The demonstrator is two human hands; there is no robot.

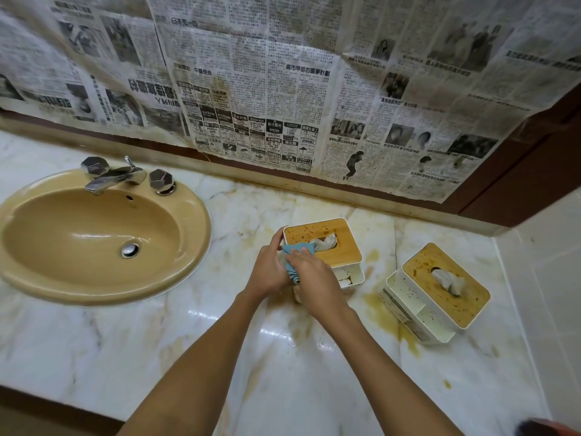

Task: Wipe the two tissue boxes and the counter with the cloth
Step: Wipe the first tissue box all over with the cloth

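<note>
Two white tissue boxes with stained wooden lids stand on the marble counter (188, 341). The nearer tissue box (342, 243) is in the middle, a tissue poking from its slot. My left hand (267, 269) grips its left end. My right hand (314, 278) presses a blue cloth (294, 256) against the box's near left corner. The second tissue box (446, 291) sits apart to the right, speckled with brown spots, untouched. Yellow-brown stains mark the counter between and in front of the boxes.
A tan oval sink (88, 237) with a chrome tap (110, 177) is set into the counter at left. Stained newspaper (283, 89) covers the wall behind. A white tiled side wall (550, 278) closes the counter's right end.
</note>
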